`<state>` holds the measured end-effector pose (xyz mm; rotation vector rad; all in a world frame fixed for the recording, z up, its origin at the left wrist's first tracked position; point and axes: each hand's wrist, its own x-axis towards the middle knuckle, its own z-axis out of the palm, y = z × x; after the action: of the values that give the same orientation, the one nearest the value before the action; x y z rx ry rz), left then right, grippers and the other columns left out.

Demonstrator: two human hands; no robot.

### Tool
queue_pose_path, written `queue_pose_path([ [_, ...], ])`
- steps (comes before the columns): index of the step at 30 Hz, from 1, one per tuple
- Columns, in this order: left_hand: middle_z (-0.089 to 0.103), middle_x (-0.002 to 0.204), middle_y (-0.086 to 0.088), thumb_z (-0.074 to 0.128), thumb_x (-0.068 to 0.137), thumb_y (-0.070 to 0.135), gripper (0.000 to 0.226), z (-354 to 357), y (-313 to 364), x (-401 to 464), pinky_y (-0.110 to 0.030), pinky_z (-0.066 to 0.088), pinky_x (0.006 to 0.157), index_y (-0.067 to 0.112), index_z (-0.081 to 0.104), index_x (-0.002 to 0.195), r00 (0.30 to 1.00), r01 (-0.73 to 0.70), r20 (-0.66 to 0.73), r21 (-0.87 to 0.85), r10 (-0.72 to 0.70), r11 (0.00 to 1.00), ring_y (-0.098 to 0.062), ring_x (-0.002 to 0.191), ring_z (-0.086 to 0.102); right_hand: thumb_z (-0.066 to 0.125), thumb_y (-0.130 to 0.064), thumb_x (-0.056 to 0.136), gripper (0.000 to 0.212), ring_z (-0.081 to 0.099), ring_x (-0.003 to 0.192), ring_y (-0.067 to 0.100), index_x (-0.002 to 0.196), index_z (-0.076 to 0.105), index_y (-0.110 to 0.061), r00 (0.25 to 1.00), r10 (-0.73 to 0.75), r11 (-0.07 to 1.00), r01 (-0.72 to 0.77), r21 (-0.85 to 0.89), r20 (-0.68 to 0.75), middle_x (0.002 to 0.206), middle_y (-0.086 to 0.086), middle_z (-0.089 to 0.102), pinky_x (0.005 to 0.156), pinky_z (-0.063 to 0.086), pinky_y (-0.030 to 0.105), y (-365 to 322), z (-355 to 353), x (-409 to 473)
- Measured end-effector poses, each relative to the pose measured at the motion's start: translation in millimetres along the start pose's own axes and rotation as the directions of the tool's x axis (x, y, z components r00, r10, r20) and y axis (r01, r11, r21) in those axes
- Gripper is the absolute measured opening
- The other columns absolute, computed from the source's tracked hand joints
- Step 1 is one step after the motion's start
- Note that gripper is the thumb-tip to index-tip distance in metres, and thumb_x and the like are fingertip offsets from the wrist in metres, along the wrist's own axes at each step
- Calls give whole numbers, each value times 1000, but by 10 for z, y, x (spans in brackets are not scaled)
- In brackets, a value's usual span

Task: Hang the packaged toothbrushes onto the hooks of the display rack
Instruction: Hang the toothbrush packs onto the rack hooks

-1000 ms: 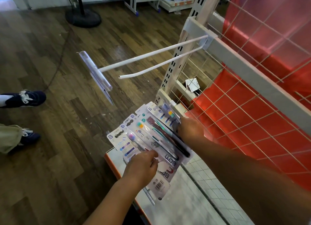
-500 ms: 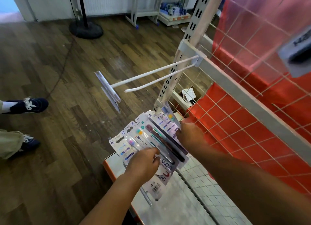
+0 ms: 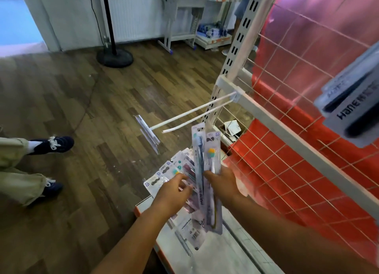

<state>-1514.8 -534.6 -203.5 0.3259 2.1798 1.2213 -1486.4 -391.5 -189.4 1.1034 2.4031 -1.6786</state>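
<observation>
My left hand (image 3: pixel 174 193) grips a fanned stack of packaged toothbrushes (image 3: pixel 164 173) low in the middle of the view. My right hand (image 3: pixel 223 183) holds two toothbrush packs (image 3: pixel 205 150) upright, pulled out of the stack; their top ends reach just under the white double-wire hook (image 3: pixel 192 117). The hook juts left from the rack's crossbar (image 3: pixel 272 119) and carries nothing; a clear label holder (image 3: pixel 146 132) hangs at its tip. Behind the crossbar is a white wire grid (image 3: pixel 287 165) over red backing.
Below my hands is the rack's white base shelf (image 3: pixel 221 251) with an orange edge. Another person's legs and dark shoes (image 3: pixel 51 144) stand at the left on the wood floor. A fan stand (image 3: pixel 114 56) is behind. Grey packaged goods (image 3: pixel 352 109) hang at upper right.
My right hand has drawn two packs out of the stack and raised them upright toward the hook. The view has tilted up, showing more of the room.
</observation>
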Motion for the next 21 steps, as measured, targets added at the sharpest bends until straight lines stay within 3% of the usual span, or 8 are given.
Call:
queue_pose_path([
  [3,57,104,0,55,93,26,34,-28,97,-26,-28,46,74,21,48,125,997,81,38,-235,-74,969,-15,90,57,61,-11,81,28,67,86,28,110,65,-10,997,70,992,-71,100,12,94,12,70,83,55,48,-23,30,-122],
  [7,57,94,4,57,91,14,32,-51,221,-87,-26,51,63,22,46,120,984,168,135,-442,-120,881,-8,77,59,61,-10,80,27,69,81,25,106,65,-14,992,124,967,-123,225,10,88,8,71,82,55,44,-43,-1,-271],
  [10,59,97,-3,62,87,9,38,-43,297,-134,-37,53,69,20,47,120,976,199,180,-518,-122,832,-17,78,62,58,-3,81,24,68,69,27,103,65,-5,985,167,910,-166,379,31,78,13,71,69,57,38,-80,-72,-345],
  [13,65,95,-7,65,84,4,38,-30,390,-201,-54,52,82,20,50,114,978,184,185,-562,-94,806,-26,82,66,58,1,82,26,64,51,19,107,62,4,982,178,868,-186,460,62,64,9,67,49,50,25,-170,-166,-433],
  [16,70,96,-8,66,82,2,34,-40,492,-291,-60,49,87,23,53,107,976,187,203,-590,-80,785,-30,88,68,58,1,83,27,66,56,20,110,61,3,981,163,855,-194,481,107,78,15,68,48,50,25,-282,-279,-552],
  [19,70,100,-14,60,86,3,27,-77,614,-420,-51,52,86,17,58,110,955,218,296,-642,-25,735,-30,86,68,56,1,84,32,70,72,27,115,59,-1,978,104,827,-185,531,180,94,19,70,56,54,29,-377,-386,-703],
  [21,69,103,-17,58,87,4,27,-118,705,-526,-48,52,85,14,58,113,945,214,326,-653,15,727,-31,87,68,56,1,84,30,70,68,23,114,59,-3,975,61,832,-167,530,212,90,17,71,54,54,27,-459,-468,-837],
])
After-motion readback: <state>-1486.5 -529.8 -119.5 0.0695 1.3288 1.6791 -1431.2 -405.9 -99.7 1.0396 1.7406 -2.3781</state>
